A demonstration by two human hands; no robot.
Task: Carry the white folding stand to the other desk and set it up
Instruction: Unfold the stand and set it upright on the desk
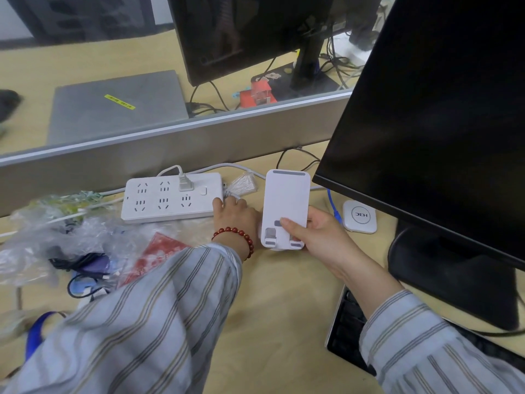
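The white folding stand (pixel 285 203) is a flat white slab with rounded corners, grey pads and two small lips at its near end. It is tilted up over the wooden desk (pixel 284 308), just left of the black monitor. My right hand (pixel 315 237) grips its near end, thumb on the front face. My left hand (pixel 235 216), with a red bead bracelet at the wrist, rests on the desk between the power strip and the stand; its fingers curl under and touch the stand's left edge.
A white power strip (pixel 170 197) with one plug lies left of the stand. Clear plastic bags and cables (pixel 71 245) clutter the left. A black monitor (pixel 440 123) stands right, its base (pixel 454 277) and a keyboard (pixel 349 328) near. A white round device (pixel 359 216) sits behind. A grey divider (pixel 170 140) bounds the desk.
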